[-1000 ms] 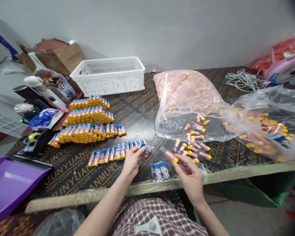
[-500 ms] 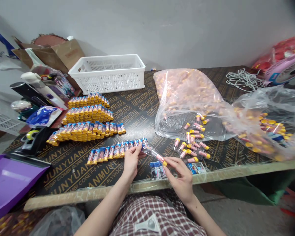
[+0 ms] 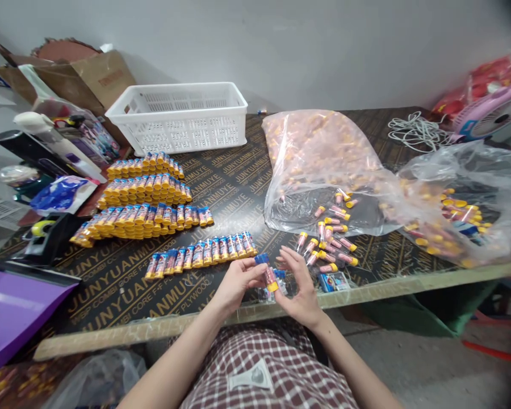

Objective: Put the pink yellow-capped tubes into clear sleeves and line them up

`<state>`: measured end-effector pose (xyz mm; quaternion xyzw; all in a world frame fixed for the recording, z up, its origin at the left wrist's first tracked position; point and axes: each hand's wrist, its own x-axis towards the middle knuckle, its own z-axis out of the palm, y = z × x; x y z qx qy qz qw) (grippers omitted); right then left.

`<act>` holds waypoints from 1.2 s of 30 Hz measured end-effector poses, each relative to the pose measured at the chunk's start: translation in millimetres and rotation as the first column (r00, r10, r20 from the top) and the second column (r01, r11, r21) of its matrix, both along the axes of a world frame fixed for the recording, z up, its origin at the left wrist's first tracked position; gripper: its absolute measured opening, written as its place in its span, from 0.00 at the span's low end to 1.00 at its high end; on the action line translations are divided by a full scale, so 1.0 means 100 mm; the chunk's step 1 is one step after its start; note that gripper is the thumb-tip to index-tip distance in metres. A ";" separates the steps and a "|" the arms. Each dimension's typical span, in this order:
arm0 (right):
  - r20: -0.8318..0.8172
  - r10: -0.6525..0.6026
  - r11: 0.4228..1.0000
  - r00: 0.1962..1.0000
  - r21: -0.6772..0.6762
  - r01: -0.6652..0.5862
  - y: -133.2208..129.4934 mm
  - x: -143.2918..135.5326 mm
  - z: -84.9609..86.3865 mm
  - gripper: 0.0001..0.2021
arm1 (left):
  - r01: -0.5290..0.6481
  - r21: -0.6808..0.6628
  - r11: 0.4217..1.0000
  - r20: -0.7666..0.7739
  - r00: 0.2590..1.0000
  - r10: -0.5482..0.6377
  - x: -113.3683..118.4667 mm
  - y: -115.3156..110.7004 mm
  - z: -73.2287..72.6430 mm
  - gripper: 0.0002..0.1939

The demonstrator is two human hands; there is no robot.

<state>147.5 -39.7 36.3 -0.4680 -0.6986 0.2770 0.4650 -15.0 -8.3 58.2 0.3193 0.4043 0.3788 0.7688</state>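
A small tube (image 3: 270, 276) with a blue top and a yellow base is pinched in my left hand (image 3: 237, 283) near the table's front edge. Beside it on the right, my right hand (image 3: 300, 292) is spread, its fingers apart around the tube's right side. A row of blue-and-yellow tubes (image 3: 202, 252) stretches left from just behind my left hand. Loose pink tubes with yellow caps (image 3: 330, 244) lie to the right of my right hand. Partly hidden behind my hands are small printed packets; another blue packet (image 3: 334, 282) lies right of them.
Stacked tubes (image 3: 145, 216) stand at the left, before a white basket (image 3: 179, 128). A large clear bag of tubes (image 3: 323, 145) and a second bag (image 3: 464, 227) are on the right. A tape dispenser (image 3: 46, 238) and purple dustpan (image 3: 21, 318) are left; cable and a pink fan are far right.
My left hand now holds a tube upright with a blue top, where both hands held a clear sleeve and tube stretched between them. My right hand has let go and opened. The view has shifted slightly.
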 end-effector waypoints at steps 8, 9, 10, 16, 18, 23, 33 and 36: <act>-0.121 0.259 0.957 0.958 -0.099 -0.271 0.03 0.05 0.01 0.40 | 0.047 -0.076 0.996 -0.001 0.999 -0.047 0.07 -0.09 -0.02 0.17; -0.134 0.258 0.957 0.957 -0.098 -0.272 0.03 0.05 0.00 0.40 | 0.044 -0.085 0.995 0.003 0.999 -0.044 0.07 -0.10 -0.02 0.18; -0.147 0.253 0.959 0.956 -0.094 -0.268 0.03 0.05 -0.01 0.40 | 0.043 -0.090 0.995 0.007 0.999 -0.042 0.07 -0.10 -0.01 0.18; -0.231 0.232 0.961 0.945 -0.093 -0.259 0.01 0.02 -0.05 0.40 | 0.037 -0.098 0.995 0.013 0.999 -0.036 0.08 -0.11 0.01 0.17; -0.242 0.228 0.961 0.943 -0.096 -0.258 0.01 0.02 -0.05 0.40 | 0.035 -0.098 0.995 0.011 0.999 -0.034 0.08 -0.11 0.01 0.17; -0.248 0.226 0.964 0.942 -0.085 -0.254 0.02 0.01 -0.06 0.40 | 0.035 -0.087 0.996 0.009 0.999 -0.035 0.09 -0.12 0.00 0.17; -0.266 0.235 0.960 0.935 -0.088 -0.266 0.03 -0.03 -0.05 0.39 | 0.010 -0.090 0.996 0.025 1.000 -0.007 0.09 -0.13 -0.01 0.17; -0.264 0.271 0.949 0.926 -0.086 -0.302 0.06 -0.06 -0.03 0.40 | -0.010 -0.083 0.996 0.011 1.000 0.011 0.05 -0.11 -0.02 0.18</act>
